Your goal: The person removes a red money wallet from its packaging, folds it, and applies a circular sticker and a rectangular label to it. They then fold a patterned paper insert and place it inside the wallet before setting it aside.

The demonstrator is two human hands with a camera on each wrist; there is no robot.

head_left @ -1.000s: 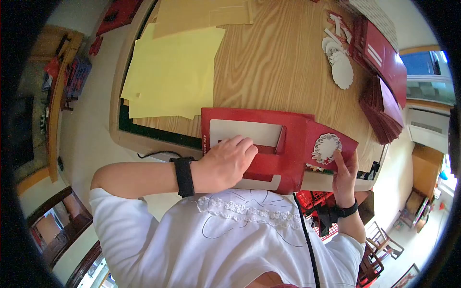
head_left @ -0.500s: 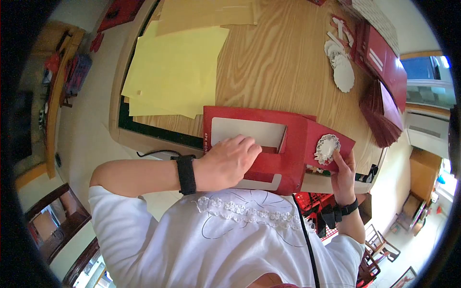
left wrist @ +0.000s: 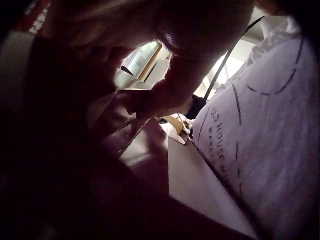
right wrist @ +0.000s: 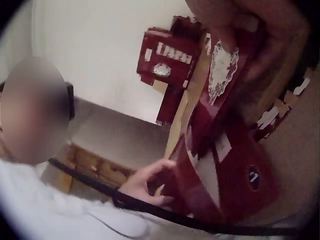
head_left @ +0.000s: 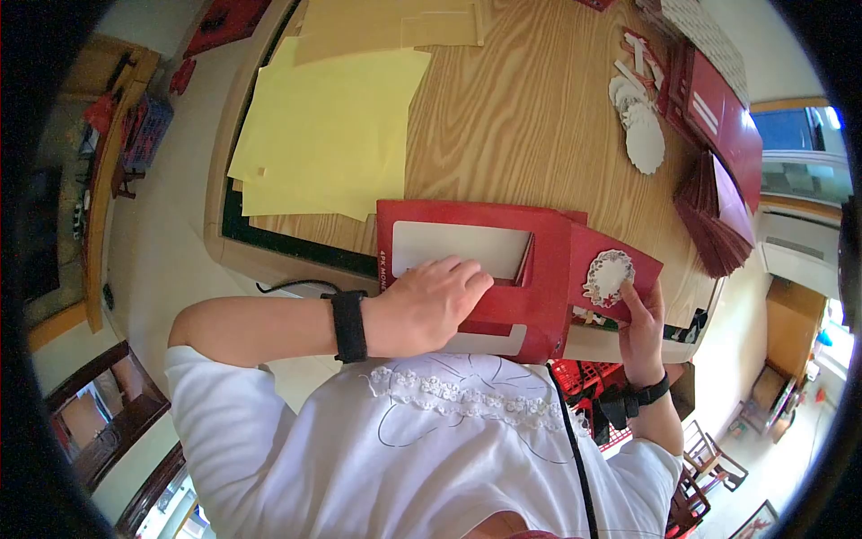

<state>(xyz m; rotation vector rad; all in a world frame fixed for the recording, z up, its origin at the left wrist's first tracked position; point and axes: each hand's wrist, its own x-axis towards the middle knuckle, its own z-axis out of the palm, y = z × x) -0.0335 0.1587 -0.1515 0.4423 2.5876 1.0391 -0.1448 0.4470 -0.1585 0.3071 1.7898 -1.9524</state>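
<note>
In the head view, a flat red cardboard box (head_left: 548,260) with white-backed cut-out windows lies at the table's near edge. My left hand (head_left: 422,305) grips it at the window, with bent fingers over the opening. At the box's right end, my right hand (head_left: 642,328) pinches a red card (head_left: 585,244) between thumb and fingers. On this card shows a pale, lacy wreath (head_left: 611,269) beside the thumb. In the right wrist view, the card's lower end reaches into the box's open end. The left wrist view is mostly dark, showing my curled thumb and finger.
Yellow sheets (head_left: 332,135) lie on the wooden table (head_left: 503,117) at the left. White scalloped cut-outs (head_left: 642,144) are at the far right, near a red box (head_left: 718,117) and a fanned stack of red cards (head_left: 709,216). A red basket (head_left: 584,377) stands below the edge.
My left hand has shifted slightly right over the window. The card in my right hand has moved slightly left towards the box.
</note>
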